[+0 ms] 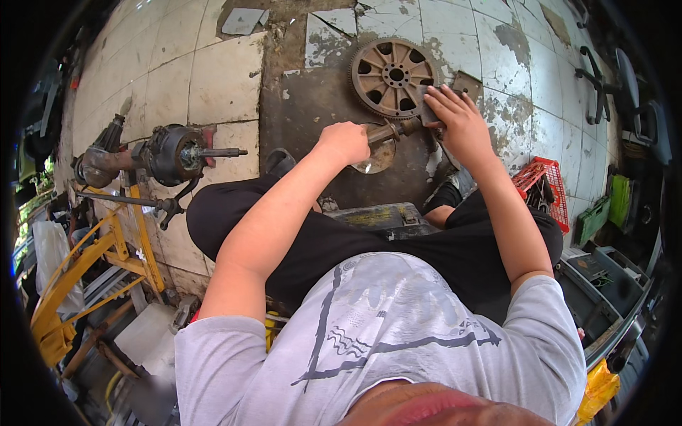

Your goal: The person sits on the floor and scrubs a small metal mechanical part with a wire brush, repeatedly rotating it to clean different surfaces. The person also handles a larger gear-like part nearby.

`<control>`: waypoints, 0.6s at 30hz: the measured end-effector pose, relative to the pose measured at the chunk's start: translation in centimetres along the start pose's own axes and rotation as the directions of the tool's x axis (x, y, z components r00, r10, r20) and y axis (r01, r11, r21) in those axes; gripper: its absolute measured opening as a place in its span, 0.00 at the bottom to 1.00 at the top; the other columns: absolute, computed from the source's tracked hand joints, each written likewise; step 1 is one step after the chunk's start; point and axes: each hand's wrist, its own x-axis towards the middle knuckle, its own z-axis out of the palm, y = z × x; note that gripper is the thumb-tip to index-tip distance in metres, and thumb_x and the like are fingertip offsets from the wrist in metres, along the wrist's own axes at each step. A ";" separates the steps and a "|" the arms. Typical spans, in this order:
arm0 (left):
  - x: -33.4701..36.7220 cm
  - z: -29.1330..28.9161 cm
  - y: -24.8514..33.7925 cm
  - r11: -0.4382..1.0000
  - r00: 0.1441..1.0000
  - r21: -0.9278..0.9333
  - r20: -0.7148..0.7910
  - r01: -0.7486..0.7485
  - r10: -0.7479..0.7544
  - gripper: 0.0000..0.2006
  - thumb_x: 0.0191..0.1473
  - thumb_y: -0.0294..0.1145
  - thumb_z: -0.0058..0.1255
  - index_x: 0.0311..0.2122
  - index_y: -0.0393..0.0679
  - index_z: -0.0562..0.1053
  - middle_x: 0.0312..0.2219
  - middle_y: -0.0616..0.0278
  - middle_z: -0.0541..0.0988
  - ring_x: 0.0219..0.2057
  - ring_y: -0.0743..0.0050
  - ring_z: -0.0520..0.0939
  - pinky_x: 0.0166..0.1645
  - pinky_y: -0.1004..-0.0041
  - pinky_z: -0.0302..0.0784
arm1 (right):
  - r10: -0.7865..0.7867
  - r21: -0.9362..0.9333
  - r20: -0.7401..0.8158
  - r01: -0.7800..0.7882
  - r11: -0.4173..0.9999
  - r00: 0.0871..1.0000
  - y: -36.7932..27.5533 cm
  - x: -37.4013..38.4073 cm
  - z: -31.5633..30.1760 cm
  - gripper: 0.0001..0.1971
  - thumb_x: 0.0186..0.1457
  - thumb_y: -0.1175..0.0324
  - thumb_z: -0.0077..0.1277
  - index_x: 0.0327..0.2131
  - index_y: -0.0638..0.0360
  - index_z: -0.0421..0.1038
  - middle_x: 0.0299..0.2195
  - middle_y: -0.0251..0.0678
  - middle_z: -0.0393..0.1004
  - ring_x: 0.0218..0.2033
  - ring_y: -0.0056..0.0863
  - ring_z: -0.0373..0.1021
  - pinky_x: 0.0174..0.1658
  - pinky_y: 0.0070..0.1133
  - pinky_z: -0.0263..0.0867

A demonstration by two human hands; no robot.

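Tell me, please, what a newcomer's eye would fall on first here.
Probably the large spoked gear wheel at top centre, with the right hand just beside it. Next might come the dark round machine part with its protruding shaft at left, and the bright red basket at right.

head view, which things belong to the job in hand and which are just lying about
Job, judging by the hands:
metal part, at left hand
dark piece, at right hand
gear wheel, probably, close by

Seemingly just lying about:
red basket
yellow stand
yellow bag
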 end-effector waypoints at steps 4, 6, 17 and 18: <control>-0.2 -0.3 0.1 1.000 1.000 0.011 -0.014 0.009 -0.009 0.19 0.55 0.37 0.51 0.49 0.47 0.83 0.45 0.52 0.88 0.48 0.50 0.88 0.52 0.55 0.86 | -0.249 0.134 0.037 0.242 0.961 0.968 -3.7 -0.4 -0.8 0.28 0.58 0.68 0.59 0.64 0.47 0.74 0.68 0.28 0.71 0.73 0.33 0.62 0.73 0.45 0.56; 0.1 -0.1 0.1 1.000 1.000 0.008 -0.027 0.003 -0.002 0.19 0.55 0.37 0.51 0.49 0.47 0.83 0.45 0.52 0.88 0.48 0.50 0.88 0.52 0.55 0.86 | -0.283 0.013 0.117 0.283 0.959 0.952 -3.9 -1.0 0.0 0.27 0.59 0.65 0.59 0.63 0.47 0.74 0.68 0.27 0.71 0.73 0.33 0.61 0.73 0.45 0.56; 0.2 0.2 -0.3 1.000 1.000 0.002 -0.018 -0.024 0.024 0.24 0.55 0.37 0.51 0.57 0.47 0.79 0.41 0.49 0.88 0.45 0.47 0.88 0.50 0.52 0.86 | -0.352 -0.041 0.121 0.359 0.932 0.928 -4.1 -0.4 -0.6 0.30 0.60 0.62 0.58 0.66 0.42 0.71 0.71 0.24 0.67 0.74 0.30 0.58 0.74 0.51 0.52; 0.3 0.2 -0.2 1.000 1.000 0.001 -0.019 -0.024 0.024 0.24 0.55 0.37 0.51 0.57 0.47 0.79 0.41 0.49 0.88 0.45 0.47 0.88 0.50 0.52 0.86 | -0.270 -0.040 0.111 0.276 0.960 0.957 -3.9 -0.7 0.2 0.30 0.60 0.62 0.58 0.67 0.42 0.70 0.71 0.24 0.67 0.75 0.31 0.58 0.74 0.52 0.52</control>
